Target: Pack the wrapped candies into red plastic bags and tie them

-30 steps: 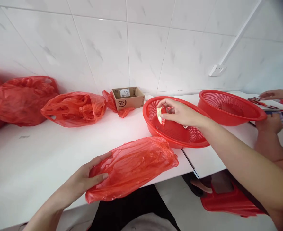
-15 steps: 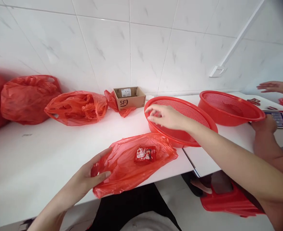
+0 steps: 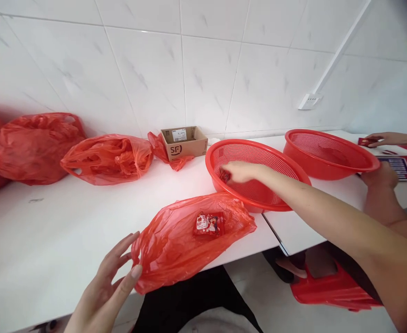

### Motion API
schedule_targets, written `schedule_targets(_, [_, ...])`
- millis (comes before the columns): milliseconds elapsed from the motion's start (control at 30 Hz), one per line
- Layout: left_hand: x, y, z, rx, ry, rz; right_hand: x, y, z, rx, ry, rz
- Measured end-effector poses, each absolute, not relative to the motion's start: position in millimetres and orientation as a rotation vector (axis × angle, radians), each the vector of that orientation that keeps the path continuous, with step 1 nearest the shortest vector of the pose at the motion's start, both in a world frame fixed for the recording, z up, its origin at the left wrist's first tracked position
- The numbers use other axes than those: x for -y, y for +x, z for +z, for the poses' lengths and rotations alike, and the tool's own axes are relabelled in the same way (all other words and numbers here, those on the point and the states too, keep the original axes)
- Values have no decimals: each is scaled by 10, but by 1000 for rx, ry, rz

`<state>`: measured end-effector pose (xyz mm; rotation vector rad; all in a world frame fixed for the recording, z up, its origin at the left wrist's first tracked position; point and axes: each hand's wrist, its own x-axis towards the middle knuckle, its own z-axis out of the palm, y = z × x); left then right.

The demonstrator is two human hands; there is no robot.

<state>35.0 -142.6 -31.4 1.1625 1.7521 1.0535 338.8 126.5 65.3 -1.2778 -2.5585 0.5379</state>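
Observation:
In the head view, my right hand (image 3: 239,172) reaches down into a red perforated plastic basket (image 3: 258,147). Its fingers are closed on a small dark-red packet (image 3: 225,175), mostly covered by the hand. A thin red plastic bag (image 3: 168,249) lies spread out in front of me at the table's near edge, touching or close to the basket. Inside the bag rests a red-and-white printed packet (image 3: 208,224). My left hand (image 3: 116,268) is at the bag's left end, thumb and fingers apart, fingertips at the plastic's edge.
Filled red bags (image 3: 39,148) and a flatter red bag (image 3: 109,159) line the wall. A small cardboard box (image 3: 185,147) stands beside them. To the right is a second red basket (image 3: 328,159), with a co-worker's hand (image 3: 393,138) holding a red packet beyond it.
My right hand has gone lower into the basket and closed on a packet. My left hand has drawn back from inside the bag's left end. The co-worker's far hand now holds a packet.

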Motion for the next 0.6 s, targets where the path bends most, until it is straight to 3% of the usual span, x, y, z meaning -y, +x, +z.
schedule_targets(133, [1452,382,-278,-1843,1204,1096,-1180,3336,935,2433,-1128,859])
schedule_targets(267, [1350,605,-145,-1784,1109,1108,-650,2988,877,2577,-747,1186])
schedule_targets(433, [1243,786,-1,-1672,989,1290,-356,2689,667,2766,-1044,890])
schedule_targets(600, [1262,755,12,-1699,974,1356,-1135,3194,829,2501,-1222,494])
